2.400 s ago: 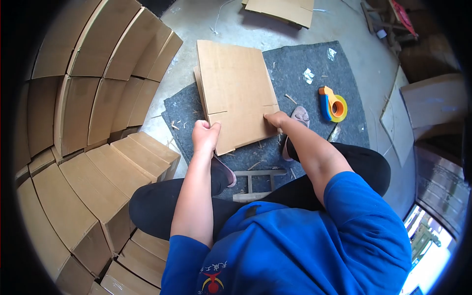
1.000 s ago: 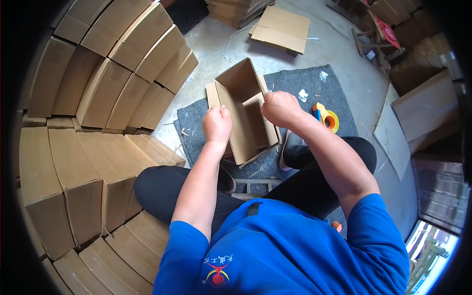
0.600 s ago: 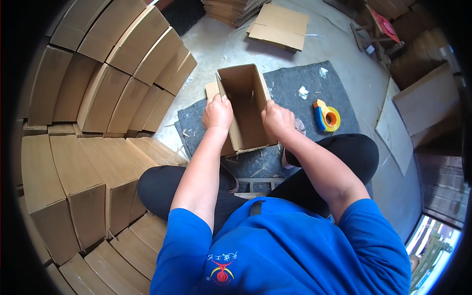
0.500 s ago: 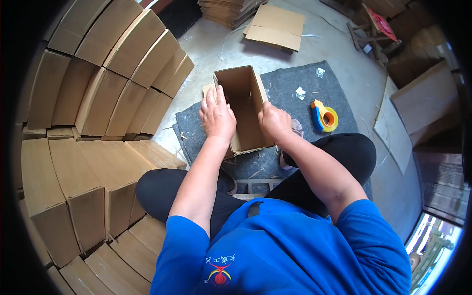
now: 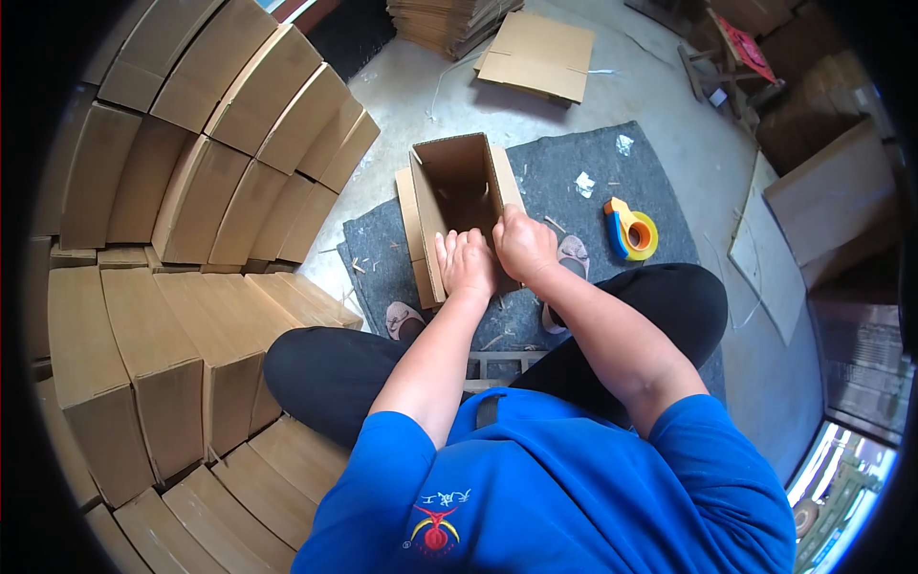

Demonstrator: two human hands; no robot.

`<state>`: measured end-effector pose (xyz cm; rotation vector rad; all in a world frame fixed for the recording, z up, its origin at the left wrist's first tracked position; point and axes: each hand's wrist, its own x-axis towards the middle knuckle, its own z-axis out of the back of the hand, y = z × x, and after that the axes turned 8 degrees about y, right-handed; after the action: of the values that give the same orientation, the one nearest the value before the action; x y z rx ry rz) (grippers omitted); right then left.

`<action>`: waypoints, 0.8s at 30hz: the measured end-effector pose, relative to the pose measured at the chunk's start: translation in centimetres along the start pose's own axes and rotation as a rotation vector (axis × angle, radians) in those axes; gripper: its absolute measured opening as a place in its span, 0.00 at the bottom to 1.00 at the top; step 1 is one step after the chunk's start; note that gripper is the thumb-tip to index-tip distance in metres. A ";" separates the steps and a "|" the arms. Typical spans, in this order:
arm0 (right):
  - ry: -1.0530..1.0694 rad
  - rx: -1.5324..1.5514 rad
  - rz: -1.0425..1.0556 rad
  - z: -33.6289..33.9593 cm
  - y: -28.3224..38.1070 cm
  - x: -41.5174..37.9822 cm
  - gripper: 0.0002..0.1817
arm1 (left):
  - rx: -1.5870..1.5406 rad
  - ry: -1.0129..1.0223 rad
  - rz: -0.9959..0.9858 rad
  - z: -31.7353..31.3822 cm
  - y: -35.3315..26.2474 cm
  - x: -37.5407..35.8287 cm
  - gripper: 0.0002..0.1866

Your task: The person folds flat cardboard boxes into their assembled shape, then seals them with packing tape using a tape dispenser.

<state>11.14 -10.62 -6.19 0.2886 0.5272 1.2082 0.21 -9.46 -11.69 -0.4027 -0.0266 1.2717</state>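
A tall cardboard box stands between my feet with its top open and its inside visible. My left hand lies against the near side of the box, palm down, with its fingers stretched out towards the opening. Closed around the upper edge of the right wall is my right hand; its fingertips are partly hidden. Outside the left and right walls, folded-down flaps show. A tape dispenser with a yellow roll rests on the dark mat, to the right of the box and touched by neither hand.
Stacked cardboard boxes form a wall close on my left. Under the work lies a dark grey mat with paper scraps. Flat cardboard sheets lie on the floor ahead. Boards lean at the right.
My left hand has moved from the left wall to the near side of the box. The box has turned slightly and its opening looks narrower. My right hand still grips the right wall, slightly lower.
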 end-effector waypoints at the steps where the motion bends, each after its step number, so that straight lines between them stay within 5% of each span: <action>1: -0.008 0.000 0.001 0.2 -0.1 0.2 0.12 | 0.035 0.054 0.018 0.1 -0.3 0.3 0.14; 2: -0.018 0.022 -0.002 0.3 -0.2 0.2 0.12 | 0.012 0.202 0.044 0.1 -0.6 0.8 0.15; 5: 0.001 0.042 -0.038 0.2 -0.5 0.3 0.13 | -0.070 0.200 0.054 -0.2 -0.6 2.4 0.17; 9: -0.016 0.045 -0.028 -0.3 -0.5 0.5 0.12 | -0.041 -0.268 -0.067 4.5 -2.0 8.1 0.34; 11: -0.021 0.059 -0.011 -0.2 -0.7 0.5 0.12 | 0.087 -0.343 -0.147 7.0 -2.0 10.9 0.37; 13: -0.021 0.070 -0.007 -0.2 -0.8 0.4 0.12 | 0.123 -0.096 -0.080 7.7 -1.5 11.8 0.39; 16: -0.038 0.079 0.003 -0.5 -0.7 0.6 0.12 | 0.087 -0.168 -0.035 5.3 -2.0 9.2 0.37; 20: 0.024 0.111 0.001 0.0 -0.4 0.4 0.12 | 0.095 0.117 0.036 0.0 -0.4 7.6 0.46; 23: 0.029 0.069 -0.023 0.3 -0.6 0.3 0.12 | 0.045 0.352 0.118 3.0 -1.7 9.5 0.43; 24: 0.029 0.074 -0.019 0.6 -0.4 0.4 0.13 | -0.017 0.435 0.136 5.3 -2.4 9.4 0.33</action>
<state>11.90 -10.37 -6.02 0.3282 0.5992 1.1772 3.98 0.20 -7.96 -0.6980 0.3634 1.2947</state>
